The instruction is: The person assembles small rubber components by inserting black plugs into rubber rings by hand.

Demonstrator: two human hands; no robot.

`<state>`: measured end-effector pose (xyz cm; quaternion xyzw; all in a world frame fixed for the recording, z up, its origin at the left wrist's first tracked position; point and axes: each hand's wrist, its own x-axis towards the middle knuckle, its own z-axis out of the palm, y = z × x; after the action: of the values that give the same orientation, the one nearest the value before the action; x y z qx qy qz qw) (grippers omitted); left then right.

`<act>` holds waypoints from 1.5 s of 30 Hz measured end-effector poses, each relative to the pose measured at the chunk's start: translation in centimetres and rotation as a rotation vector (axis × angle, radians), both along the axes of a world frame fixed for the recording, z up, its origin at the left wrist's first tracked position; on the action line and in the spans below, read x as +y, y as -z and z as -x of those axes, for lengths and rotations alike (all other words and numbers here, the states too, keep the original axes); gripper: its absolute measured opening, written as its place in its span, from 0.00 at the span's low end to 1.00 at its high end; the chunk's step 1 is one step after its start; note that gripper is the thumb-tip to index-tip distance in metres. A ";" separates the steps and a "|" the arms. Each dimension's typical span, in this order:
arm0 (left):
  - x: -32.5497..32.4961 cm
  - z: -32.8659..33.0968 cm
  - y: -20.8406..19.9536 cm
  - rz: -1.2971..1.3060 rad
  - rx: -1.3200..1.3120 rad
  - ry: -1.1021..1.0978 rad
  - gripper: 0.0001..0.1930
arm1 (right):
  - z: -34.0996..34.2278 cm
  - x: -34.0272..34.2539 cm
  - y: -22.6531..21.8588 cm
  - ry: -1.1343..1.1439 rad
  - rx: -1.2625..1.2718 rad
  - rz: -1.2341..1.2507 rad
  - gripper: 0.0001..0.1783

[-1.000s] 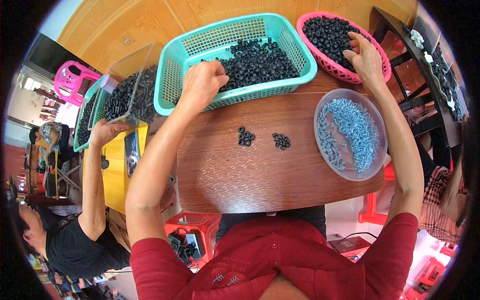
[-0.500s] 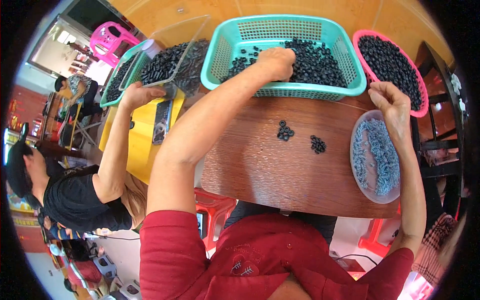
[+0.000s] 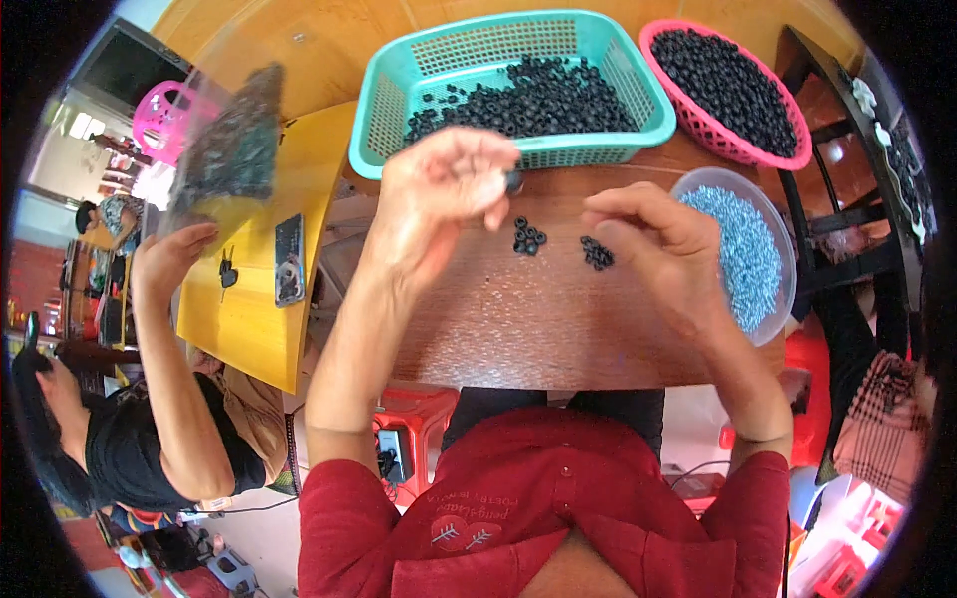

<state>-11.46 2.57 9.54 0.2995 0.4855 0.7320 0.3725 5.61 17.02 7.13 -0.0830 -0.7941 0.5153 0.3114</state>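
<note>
My left hand is raised over the table in front of the teal basket, somewhat blurred. A small black ring-shaped part shows at its fingertips. My right hand hovers near the table's right side with thumb and fingers closed together; what they pinch, if anything, is hidden. Between my hands lie a small cluster of black rings and a pile of smaller black pieces. Behind them stands the teal basket, holding many loose black parts. Beside my right hand is a clear round tub of tiny bluish pieces.
A pink basket full of black parts stands at the back right. On the left, a co-worker's hand holds up a tilted clear container of dark parts above a yellow board, where a phone lies.
My left hand came out of the teal basket toward me with a black part. My right hand moved inward from beside the pink basket. The co-worker's clear container tipped up; the view shifted.
</note>
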 end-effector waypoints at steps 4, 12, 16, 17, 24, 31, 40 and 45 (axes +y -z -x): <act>-3.0 -3.5 3.6 -0.156 -0.353 0.080 0.16 | -0.1 -3.3 0.8 -0.040 0.079 0.066 0.10; -3.5 -7.3 8.1 -0.180 -0.671 0.026 0.14 | 0.2 -4.9 4.3 0.041 0.213 -0.221 0.11; -3.1 -8.7 8.3 -0.092 -0.557 -0.082 0.14 | -0.3 -4.8 5.3 0.101 0.189 -0.316 0.09; -3.1 -9.0 8.2 -0.044 -0.490 -0.140 0.15 | -0.3 -4.8 5.4 0.102 0.182 -0.313 0.09; -3.6 -9.1 9.0 -0.011 -0.457 -0.093 0.13 | -1.3 -5.2 4.5 0.075 -0.141 0.278 0.04; -3.4 -9.0 10.0 -0.021 -0.732 -0.020 0.11 | -1.3 -5.1 6.3 0.061 0.083 -0.102 0.05; -3.5 -9.3 9.5 0.102 -0.589 -0.059 0.10 | -1.8 -5.3 6.5 0.064 0.043 -0.328 0.10; -3.4 -9.5 10.0 0.086 -0.650 -0.046 0.10 | -1.9 -5.3 6.1 0.040 0.019 -0.343 0.10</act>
<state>-1.97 -0.83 -0.51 0.0232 0.3786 0.7763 0.5034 7.52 11.74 1.08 -0.0395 -0.8657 0.3667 0.3386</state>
